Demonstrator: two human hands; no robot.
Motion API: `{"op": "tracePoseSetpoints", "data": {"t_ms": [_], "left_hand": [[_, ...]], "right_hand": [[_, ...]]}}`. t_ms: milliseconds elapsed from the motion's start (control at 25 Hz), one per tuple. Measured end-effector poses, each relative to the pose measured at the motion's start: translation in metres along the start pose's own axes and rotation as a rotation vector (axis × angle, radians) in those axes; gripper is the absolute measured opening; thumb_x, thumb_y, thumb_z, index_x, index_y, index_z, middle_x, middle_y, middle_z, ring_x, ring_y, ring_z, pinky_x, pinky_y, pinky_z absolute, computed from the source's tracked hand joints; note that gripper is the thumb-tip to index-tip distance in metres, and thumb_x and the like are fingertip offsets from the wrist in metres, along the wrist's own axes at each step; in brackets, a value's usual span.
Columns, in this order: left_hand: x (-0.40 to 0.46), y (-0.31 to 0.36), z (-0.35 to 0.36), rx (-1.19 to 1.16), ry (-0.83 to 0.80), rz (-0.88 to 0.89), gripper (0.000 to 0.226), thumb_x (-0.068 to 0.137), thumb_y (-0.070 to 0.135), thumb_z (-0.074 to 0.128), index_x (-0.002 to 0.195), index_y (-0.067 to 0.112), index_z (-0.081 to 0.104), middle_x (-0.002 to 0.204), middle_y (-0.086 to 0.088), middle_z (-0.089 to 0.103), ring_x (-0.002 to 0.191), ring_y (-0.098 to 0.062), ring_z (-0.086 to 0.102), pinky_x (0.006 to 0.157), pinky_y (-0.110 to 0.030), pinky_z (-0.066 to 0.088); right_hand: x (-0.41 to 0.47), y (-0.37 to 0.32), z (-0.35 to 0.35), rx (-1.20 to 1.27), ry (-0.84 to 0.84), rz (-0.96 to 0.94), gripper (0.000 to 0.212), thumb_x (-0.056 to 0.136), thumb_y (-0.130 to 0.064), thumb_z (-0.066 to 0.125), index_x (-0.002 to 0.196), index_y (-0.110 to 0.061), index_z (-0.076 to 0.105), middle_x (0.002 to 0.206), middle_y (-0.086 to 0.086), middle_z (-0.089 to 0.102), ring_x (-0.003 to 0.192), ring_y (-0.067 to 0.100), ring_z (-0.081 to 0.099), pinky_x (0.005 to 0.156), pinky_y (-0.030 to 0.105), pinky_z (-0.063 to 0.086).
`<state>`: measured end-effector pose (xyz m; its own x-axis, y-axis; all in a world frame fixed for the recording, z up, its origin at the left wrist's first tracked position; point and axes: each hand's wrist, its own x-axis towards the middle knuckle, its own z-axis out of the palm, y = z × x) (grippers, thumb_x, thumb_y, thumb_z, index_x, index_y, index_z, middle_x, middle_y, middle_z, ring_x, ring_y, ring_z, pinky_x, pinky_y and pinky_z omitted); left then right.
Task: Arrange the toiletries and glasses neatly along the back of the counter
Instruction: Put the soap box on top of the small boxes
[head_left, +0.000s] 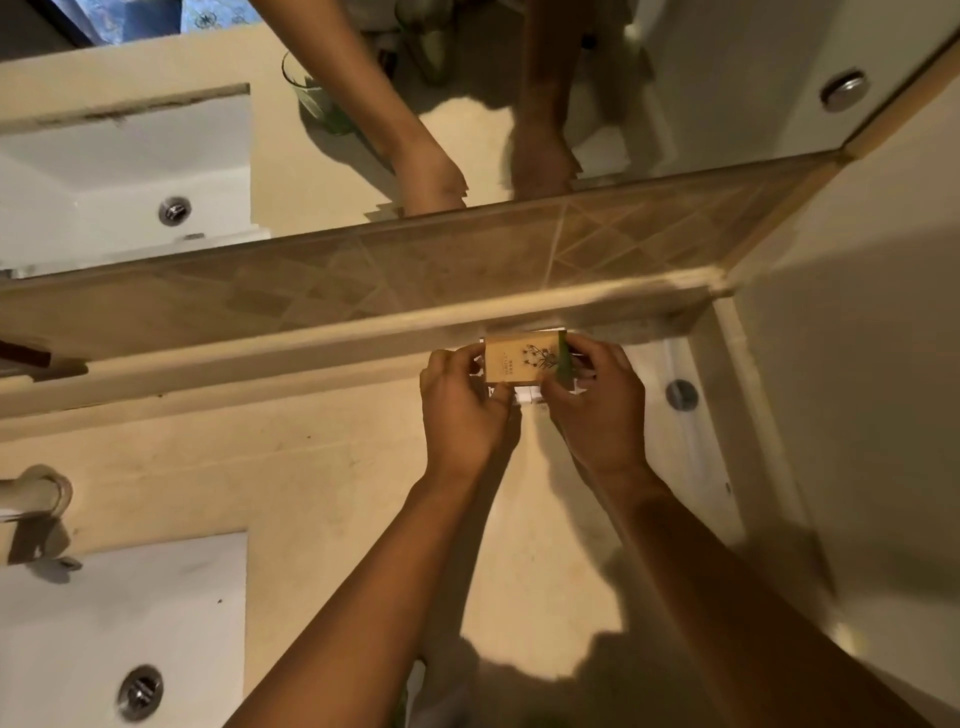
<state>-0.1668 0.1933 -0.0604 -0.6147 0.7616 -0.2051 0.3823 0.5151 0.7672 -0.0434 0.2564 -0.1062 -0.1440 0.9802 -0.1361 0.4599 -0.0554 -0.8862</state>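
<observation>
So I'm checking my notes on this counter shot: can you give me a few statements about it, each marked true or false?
1. Both hands hold the small tan box. True.
2. The box is near the front edge of the counter. False: it is at the back, by the tiled ledge.
3. The left hand is empty. False: it grips the box's left end.
4. A glass shows in the mirror. True.
5. The sink is to the left. True.

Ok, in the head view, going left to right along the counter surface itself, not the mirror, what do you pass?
Sink drain → left hand → tan toiletry box with a flower print, held between both hands → right hand → round metal stopper in the white tray by the wall.
</observation>
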Motion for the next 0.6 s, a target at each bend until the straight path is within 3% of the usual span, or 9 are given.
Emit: {"op": "tracePoseSetpoints", "data": {"t_ms": [80,240,600], "left_hand": [[0.004,-0.001,0.004,0.02,-0.012,-0.002,0.045,0.086,0.005,0.07,0.13,0.011,0.064,0.112,-0.003,0.059,0.108,-0.026,0.059,0.093,-0.031,0.049],[0.009,-0.003,0.009,0.045,0.005,0.017,0.041,0.085,0.005,0.07,0.125,0.01,0.067,0.102,0.001,0.056,0.1,-0.027,0.061,0.088,-0.032,0.049],[0.012,-0.003,0.013,0.049,0.006,0.003,0.043,0.084,0.006,0.069,0.126,0.013,0.066,0.106,-0.005,0.06,0.101,-0.027,0.061,0.09,-0.034,0.05]], "right_hand": [[0.006,0.001,0.002,-0.061,0.014,-0.044,0.045,0.083,-0.023,0.076,0.126,-0.026,0.062,0.124,-0.008,0.06,0.109,0.007,0.063,0.091,0.03,0.058],[0.014,0.006,0.004,-0.138,0.004,-0.064,0.038,0.085,-0.028,0.072,0.122,-0.028,0.063,0.124,-0.008,0.061,0.109,0.011,0.063,0.091,0.042,0.058],[0.015,0.01,0.007,-0.09,-0.002,0.005,0.039,0.087,-0.023,0.073,0.124,-0.028,0.061,0.125,-0.008,0.062,0.108,0.01,0.063,0.089,0.039,0.06]]}}
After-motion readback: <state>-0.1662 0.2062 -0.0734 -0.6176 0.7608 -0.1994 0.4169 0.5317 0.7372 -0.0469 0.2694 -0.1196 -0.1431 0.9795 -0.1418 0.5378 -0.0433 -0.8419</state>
